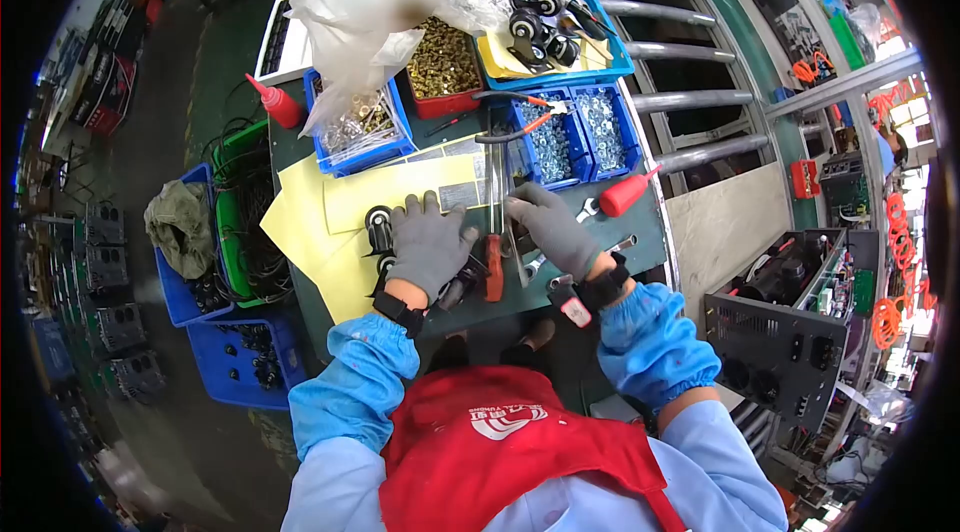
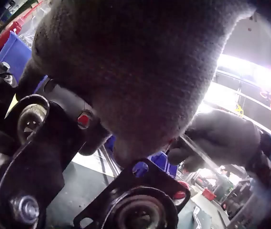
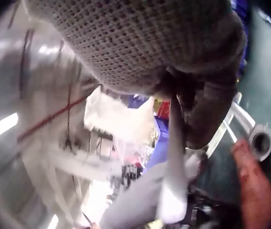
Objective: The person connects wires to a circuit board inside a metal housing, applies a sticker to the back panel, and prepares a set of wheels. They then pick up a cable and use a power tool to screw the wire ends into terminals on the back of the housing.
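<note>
Casters (image 1: pixel 378 222): on the bench, under and beside the left hand, near the edge where the person stands
Left hand (image 1: pixel 430 244): gloved, fingers spread over the casters; from here I cannot tell whether they grip one
Right hand (image 1: pixel 552 230): gloved, fingers curled in, pinching a metal bar (image 3: pixel 174 162) near the screwdriver (image 1: pixel 494 272)
Progress: under way, I'd judge; one plate (image 2: pixel 118 191) shows bare holes, so I take it nothing is fitted through those yet; I can make out no finished piece, nor how much is left
Bench (image 1: pixel 648 240): green, with yellow sheets (image 1: pixel 400 194), spanners (image 1: pixel 587 209) and a red bottle (image 1: pixel 625 194)
Far side: nut bins (image 1: pixel 562 183), a red bin (image 1: pixel 442 108), a blue tray (image 1: pixel 619 44) holding more casters
Room: rollers (image 1: pixel 692 101) off to the right, an open case (image 1: pixel 770 347) past them, crates (image 1: pixel 216 372) on the floor at left
</note>
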Available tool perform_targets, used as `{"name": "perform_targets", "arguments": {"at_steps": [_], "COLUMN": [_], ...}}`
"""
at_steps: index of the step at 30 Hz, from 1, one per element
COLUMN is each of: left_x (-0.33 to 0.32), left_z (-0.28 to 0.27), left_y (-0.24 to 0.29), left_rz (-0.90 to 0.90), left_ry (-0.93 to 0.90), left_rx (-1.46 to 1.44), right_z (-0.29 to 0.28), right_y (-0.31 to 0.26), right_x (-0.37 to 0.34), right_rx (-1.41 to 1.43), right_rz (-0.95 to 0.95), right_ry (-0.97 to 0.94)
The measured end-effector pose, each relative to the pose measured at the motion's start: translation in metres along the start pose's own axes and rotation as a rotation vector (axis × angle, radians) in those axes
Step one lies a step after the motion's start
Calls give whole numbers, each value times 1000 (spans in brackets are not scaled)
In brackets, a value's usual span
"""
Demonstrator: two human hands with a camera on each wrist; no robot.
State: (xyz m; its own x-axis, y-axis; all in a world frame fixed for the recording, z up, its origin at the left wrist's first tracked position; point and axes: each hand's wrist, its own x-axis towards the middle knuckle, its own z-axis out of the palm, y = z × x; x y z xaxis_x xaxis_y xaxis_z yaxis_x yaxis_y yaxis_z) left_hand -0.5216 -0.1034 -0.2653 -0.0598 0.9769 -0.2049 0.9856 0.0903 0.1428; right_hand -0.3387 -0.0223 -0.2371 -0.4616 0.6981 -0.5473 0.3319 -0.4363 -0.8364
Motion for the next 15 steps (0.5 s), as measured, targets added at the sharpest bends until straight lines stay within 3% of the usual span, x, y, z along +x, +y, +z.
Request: {"name": "perform_targets", "arguments": {"at_steps": [3, 4, 7, 10, 15], "left_x": [6, 9, 19, 21, 18], "left_z": [-4, -7, -9, -2, 1], "left_y": [1, 2, 4, 3, -3], "left_rz": [-25, -32, -32, -31, -16], "left_ry": [-108, -154, -281, -235, -156], "left_rx": [35, 51, 70, 47, -30], "right_z": [1, 2, 12, 18, 10], "right_y": [7, 8, 15, 6, 8], "right_x": [21, 24, 28, 26, 36], "right_rx": [559, 634, 505, 119, -381], "right_rz": [189, 272, 237, 225, 110], "right_ry": [-474, -459, -360, -169, -24]}}
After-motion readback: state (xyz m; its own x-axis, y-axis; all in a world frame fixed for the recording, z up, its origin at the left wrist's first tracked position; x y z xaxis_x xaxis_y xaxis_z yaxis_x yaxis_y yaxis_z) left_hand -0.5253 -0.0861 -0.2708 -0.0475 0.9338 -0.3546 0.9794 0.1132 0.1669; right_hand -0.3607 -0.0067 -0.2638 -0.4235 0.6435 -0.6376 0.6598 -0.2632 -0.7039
